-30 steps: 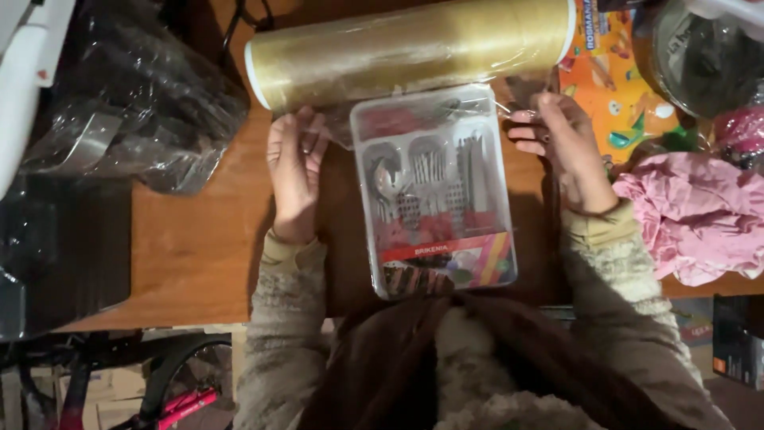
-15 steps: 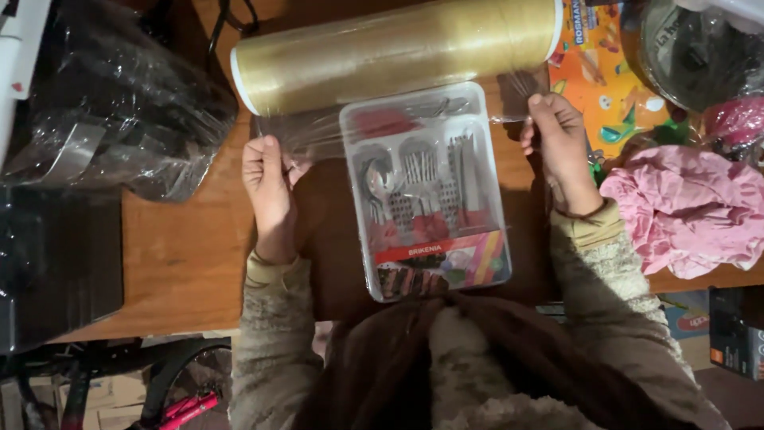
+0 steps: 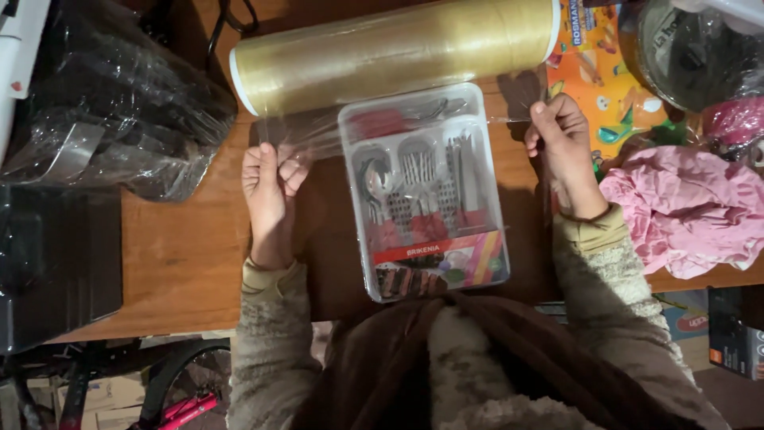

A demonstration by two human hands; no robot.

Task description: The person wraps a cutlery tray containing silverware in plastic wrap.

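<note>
A clear plastic cutlery tray (image 3: 485, 187) holding spoons, forks and knives lies on the wooden table (image 3: 175, 255) in front of me. Behind it lies a big roll of clear cling film (image 3: 394, 52). A sheet of film (image 3: 306, 131) stretches from the roll over the tray. My left hand (image 3: 269, 191) pinches the film's left edge, left of the tray. My right hand (image 3: 561, 143) grips the film's right edge beside the tray's far right corner.
A black item wrapped in clear plastic (image 3: 111, 103) fills the back left. A black box (image 3: 56, 263) sits at the left edge. A pink crumpled cloth (image 3: 688, 207), a colourful printed sheet (image 3: 597, 80) and a wrapped pot lid (image 3: 692, 48) lie to the right.
Both hands have moved apart and pulled the film out from the roll over the tray. The left hand shifted left and toward me; the right hand stayed near the tray's far right corner.
</note>
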